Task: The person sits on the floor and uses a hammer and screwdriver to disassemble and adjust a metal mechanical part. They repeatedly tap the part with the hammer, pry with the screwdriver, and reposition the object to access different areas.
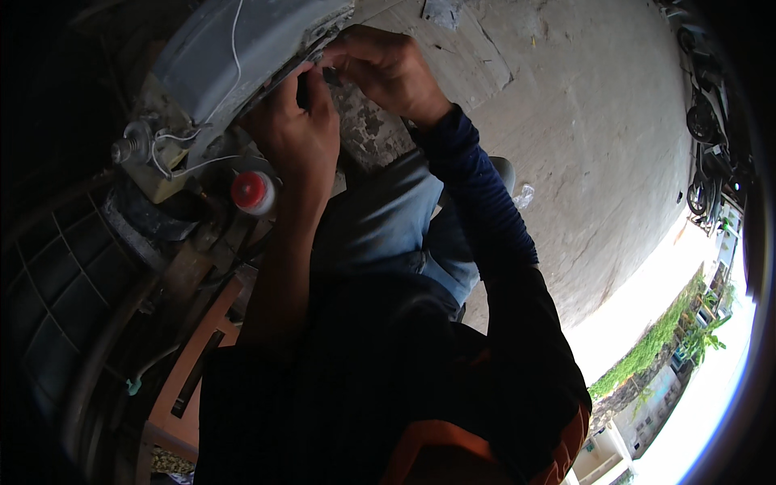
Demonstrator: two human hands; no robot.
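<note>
My left hand point(295, 129) and my right hand point(388, 69) meet at the edge of a grey plastic housing point(234, 48) of a machine at the upper left. Both pinch a small dark part point(330, 77) held between the fingertips against the housing's rim. The part is mostly covered by my fingers, so its shape is unclear. White wires point(186, 153) run from the housing down to a metal fitting point(129, 147). A red and white round cap point(252, 191) sits just below my left hand.
A dark ribbed grille or drum point(65, 291) curves along the left. An orange-brown panel point(190, 372) lies below it. Cracked concrete floor point(582, 145) spreads to the right, with parked two-wheelers point(711, 137) at its far edge. My knees in blue jeans point(388, 218) are under my arms.
</note>
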